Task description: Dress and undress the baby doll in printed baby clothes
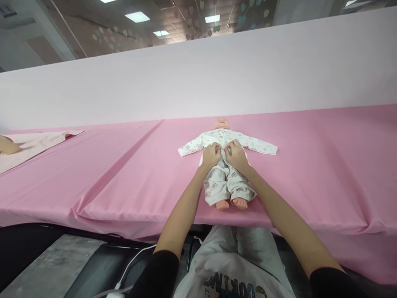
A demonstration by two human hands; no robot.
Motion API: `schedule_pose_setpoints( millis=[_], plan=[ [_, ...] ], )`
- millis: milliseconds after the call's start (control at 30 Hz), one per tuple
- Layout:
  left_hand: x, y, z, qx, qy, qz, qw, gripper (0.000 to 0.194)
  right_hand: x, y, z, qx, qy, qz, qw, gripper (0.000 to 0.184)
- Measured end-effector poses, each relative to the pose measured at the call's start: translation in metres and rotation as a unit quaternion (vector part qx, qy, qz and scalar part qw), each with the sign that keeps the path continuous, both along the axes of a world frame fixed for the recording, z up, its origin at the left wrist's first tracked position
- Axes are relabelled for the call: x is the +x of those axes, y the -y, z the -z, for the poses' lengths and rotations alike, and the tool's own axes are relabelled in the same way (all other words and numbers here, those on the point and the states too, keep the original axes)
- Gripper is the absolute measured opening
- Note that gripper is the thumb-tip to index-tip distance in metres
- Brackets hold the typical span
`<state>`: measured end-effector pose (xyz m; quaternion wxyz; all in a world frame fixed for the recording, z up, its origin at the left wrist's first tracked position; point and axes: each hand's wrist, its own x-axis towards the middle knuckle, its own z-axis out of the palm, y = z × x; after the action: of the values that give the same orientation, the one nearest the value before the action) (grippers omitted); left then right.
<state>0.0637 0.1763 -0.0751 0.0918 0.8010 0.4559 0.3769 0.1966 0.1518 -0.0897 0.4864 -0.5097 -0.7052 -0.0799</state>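
Note:
A baby doll [222, 123] lies on its back, feet toward me, dressed in a white printed long-sleeved top [259, 145] and matching printed trousers [216, 185]. Both sleeves spread out to the sides. At the front of the top, my left hand [212, 155] has its fingers curled in a pinch on the cloth. Close beside it, my right hand [235, 155] pinches the other front edge of the top. My fingers hide the exact spot they grip. The doll's bare feet [240, 203] stick out of the trouser legs.
A pink cloth [130, 178] with creases covers the table. On the far left lies a pale pink mat [40, 142] with a tan object [8, 145] on it. Behind the table stands a white panel [198, 78]. A white cable [133, 260] hangs below the front edge.

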Motion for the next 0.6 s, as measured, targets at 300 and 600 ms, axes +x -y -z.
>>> schedule_pose_setpoints(
  millis=[300,600],
  plan=[
    [-0.0008,0.0018,-0.0020,-0.009,0.005,0.000,1.000,0.012,-0.0008,0.0060,-0.0024,-0.002,0.010,-0.007,1.000,0.016],
    [-0.0011,0.0016,-0.0017,-0.009,0.017,-0.001,1.000,0.012,0.0002,0.0051,-0.0015,0.007,0.005,-0.015,1.000,0.016]
  ],
)
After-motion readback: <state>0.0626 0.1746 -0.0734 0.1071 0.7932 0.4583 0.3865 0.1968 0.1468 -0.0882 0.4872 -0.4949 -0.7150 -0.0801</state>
